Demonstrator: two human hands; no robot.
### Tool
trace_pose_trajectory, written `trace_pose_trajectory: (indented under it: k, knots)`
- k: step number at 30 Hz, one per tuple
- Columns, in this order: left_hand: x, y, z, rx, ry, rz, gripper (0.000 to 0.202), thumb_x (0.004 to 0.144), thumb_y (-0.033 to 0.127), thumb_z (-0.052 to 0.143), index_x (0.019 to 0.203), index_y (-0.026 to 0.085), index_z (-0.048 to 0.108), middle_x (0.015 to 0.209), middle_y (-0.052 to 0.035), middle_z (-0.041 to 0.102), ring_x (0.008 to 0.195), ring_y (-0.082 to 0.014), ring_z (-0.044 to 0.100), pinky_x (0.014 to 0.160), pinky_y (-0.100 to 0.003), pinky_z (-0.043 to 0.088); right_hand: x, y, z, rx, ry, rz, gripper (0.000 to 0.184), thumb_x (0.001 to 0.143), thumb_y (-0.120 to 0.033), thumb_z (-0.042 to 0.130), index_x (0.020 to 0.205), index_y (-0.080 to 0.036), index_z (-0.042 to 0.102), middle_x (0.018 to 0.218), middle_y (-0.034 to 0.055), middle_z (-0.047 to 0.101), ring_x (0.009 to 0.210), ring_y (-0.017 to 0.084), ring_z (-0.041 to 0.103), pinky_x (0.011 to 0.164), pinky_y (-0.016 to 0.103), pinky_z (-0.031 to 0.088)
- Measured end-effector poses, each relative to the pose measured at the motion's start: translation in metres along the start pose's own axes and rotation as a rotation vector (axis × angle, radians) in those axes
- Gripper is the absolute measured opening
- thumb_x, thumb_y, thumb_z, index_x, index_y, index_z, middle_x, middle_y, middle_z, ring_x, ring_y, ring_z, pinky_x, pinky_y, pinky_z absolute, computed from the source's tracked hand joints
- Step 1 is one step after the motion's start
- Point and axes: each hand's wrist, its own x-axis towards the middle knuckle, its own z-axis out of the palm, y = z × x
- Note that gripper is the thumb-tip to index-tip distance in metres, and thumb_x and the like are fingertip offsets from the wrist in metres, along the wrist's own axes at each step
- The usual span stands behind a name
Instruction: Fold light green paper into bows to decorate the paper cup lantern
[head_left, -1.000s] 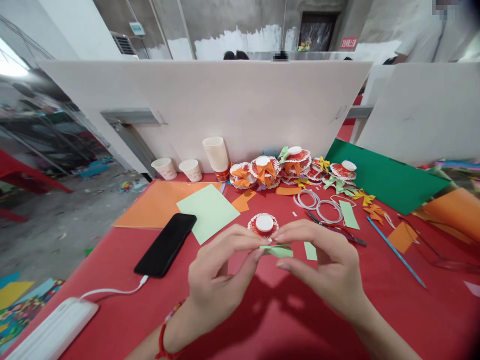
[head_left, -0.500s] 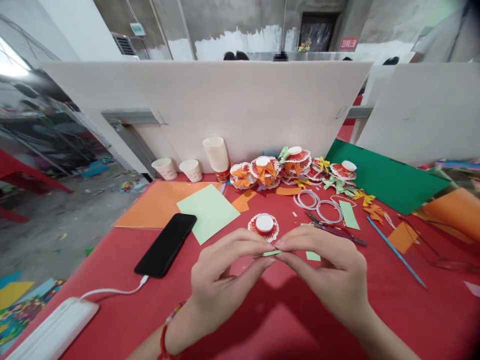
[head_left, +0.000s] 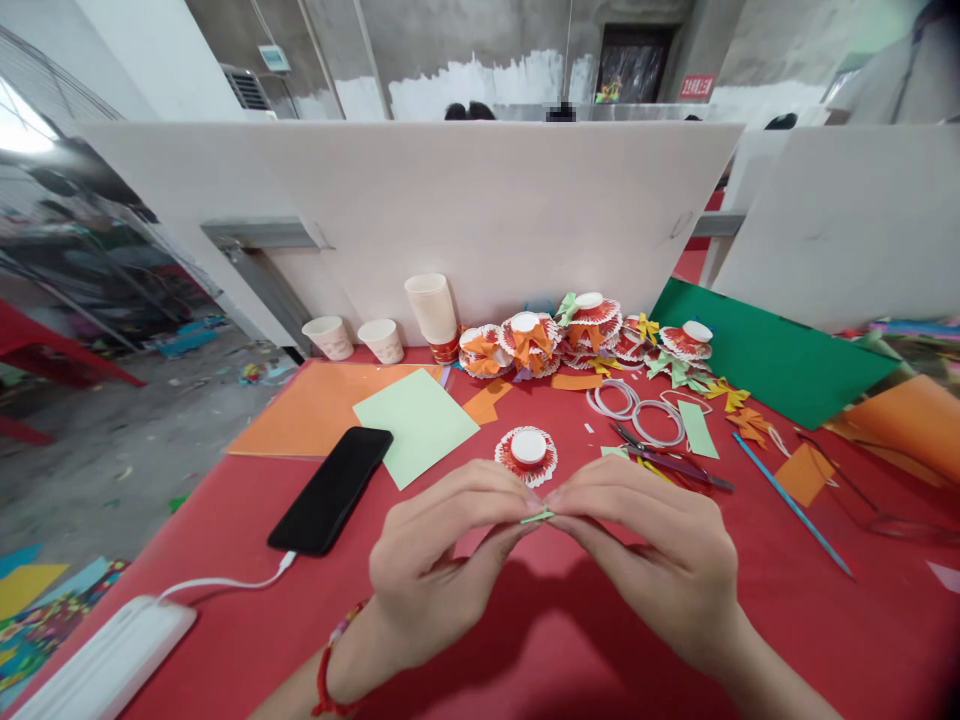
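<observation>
Between the fingertips of both hands is a small folded piece of light green paper (head_left: 537, 517), mostly covered by the fingers. My left hand (head_left: 442, 560), with a red bracelet on its wrist, pinches its left end. The right end is pinched by my right hand (head_left: 656, 560), and the two sets of fingertips almost meet. Just beyond them, a small red-and-white paper cup piece with a frilled edge (head_left: 529, 448) stands on the red table (head_left: 555, 660). Scissors (head_left: 667, 460) lie past my right hand.
A phone (head_left: 330, 490) is cabled to a white power bank (head_left: 112, 655) at left. Green paper (head_left: 416, 425) overlaps orange sheets. Paper cups (head_left: 431, 310) and frilled cup pieces with bows (head_left: 529, 340) line the white partition (head_left: 450, 200). Tape rings (head_left: 660, 424) and a blue pencil (head_left: 795, 508) lie right.
Both hands have come down slightly toward me, the left also shifting a little left. The green paper is still pinched between them, and less of it shows.
</observation>
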Motion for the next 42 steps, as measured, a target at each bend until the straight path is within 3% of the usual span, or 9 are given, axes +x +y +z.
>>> trace_pose_trajectory:
  k: [7,17,26,29,34,42]
  knots:
    - [0.002,0.0,-0.002,0.027,-0.061,0.01,0.013,0.082,0.004,0.06,0.089,0.014,0.065,0.072,-0.0065,0.069,0.067,-0.016,0.067,0.064,-0.027,0.059,-0.001,0.0,0.0,0.052,-0.027,0.042,0.007,0.076,-0.004,0.068,0.076,-0.011,0.069,0.07,0.0064,0.069,0.067,0.013,0.065,0.064,0.022,0.054]
    - [0.0,-0.003,0.0,-0.075,0.042,0.044,0.016,0.079,0.002,0.064,0.089,0.012,0.07,0.071,-0.0066,0.069,0.065,-0.0157,0.067,0.062,-0.029,0.058,0.005,0.002,-0.004,0.235,0.017,0.288,0.012,0.071,-0.01,0.076,0.067,-0.019,0.069,0.063,-0.0007,0.07,0.058,0.012,0.064,0.057,0.022,0.054]
    - [0.003,-0.001,0.0,-0.007,0.016,-0.105,0.019,0.073,0.005,0.07,0.088,0.016,0.072,0.073,-0.0063,0.073,0.066,-0.0166,0.068,0.059,-0.026,0.058,0.002,0.005,-0.004,0.199,0.078,0.265,0.016,0.07,-0.005,0.074,0.069,-0.02,0.071,0.065,-0.0014,0.071,0.06,0.012,0.065,0.06,0.024,0.054]
    - [0.003,-0.002,-0.001,0.032,0.0,-0.087,0.017,0.077,0.005,0.067,0.087,0.017,0.07,0.074,-0.0058,0.073,0.067,-0.0167,0.069,0.061,-0.027,0.059,0.001,0.004,-0.003,0.156,0.08,0.242,0.016,0.07,-0.005,0.074,0.068,-0.02,0.07,0.064,-0.0015,0.07,0.06,0.013,0.065,0.061,0.024,0.054]
    - [-0.001,-0.006,-0.001,0.062,-0.02,-0.015,0.019,0.076,-0.001,0.065,0.086,0.015,0.067,0.073,-0.0059,0.07,0.069,-0.0159,0.067,0.066,-0.027,0.058,0.001,0.005,0.0,0.061,-0.003,0.215,0.011,0.074,-0.007,0.07,0.071,-0.018,0.067,0.068,0.0003,0.07,0.062,0.013,0.065,0.061,0.024,0.054]
    - [-0.007,-0.014,0.009,-0.025,-0.037,-0.069,0.022,0.075,-0.005,0.058,0.087,0.013,0.063,0.072,-0.0063,0.065,0.068,-0.015,0.062,0.062,-0.027,0.054,0.001,0.007,0.006,0.087,-0.078,0.233,0.015,0.076,-0.005,0.059,0.072,-0.019,0.06,0.068,-0.0005,0.065,0.062,0.013,0.061,0.059,0.025,0.051]
